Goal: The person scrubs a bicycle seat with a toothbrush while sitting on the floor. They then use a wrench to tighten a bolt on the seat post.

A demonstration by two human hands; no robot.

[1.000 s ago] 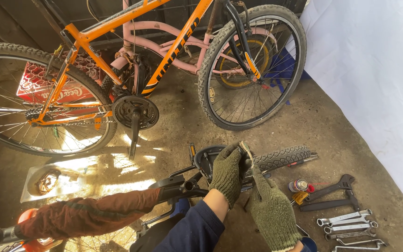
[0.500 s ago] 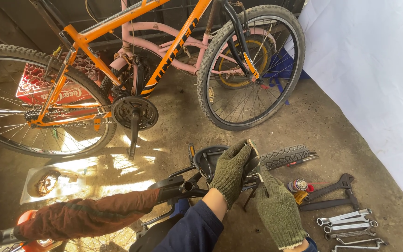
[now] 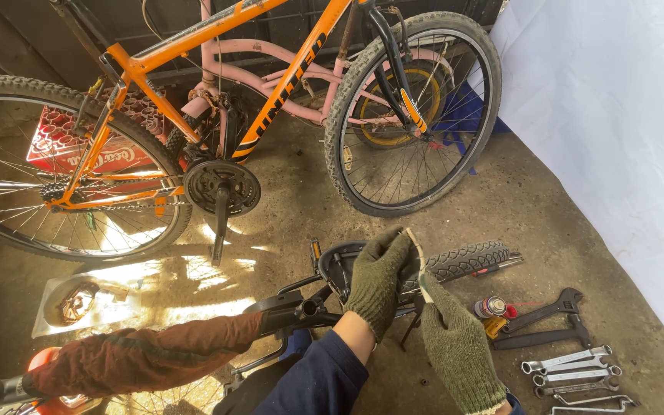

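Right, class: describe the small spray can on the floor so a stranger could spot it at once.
Start at the big orange bicycle, then drop to the bare concrete floor at lower right. Just right of the green-gloved right hand lies a small silver spray can with a red cap, the only cylinder among flat metal spanners.

Lower centre of frame: left hand [image 3: 378, 280] and right hand [image 3: 459, 350] in olive-green knitted work gloves; dark navy sleeve [image 3: 313, 384] on left forearm.
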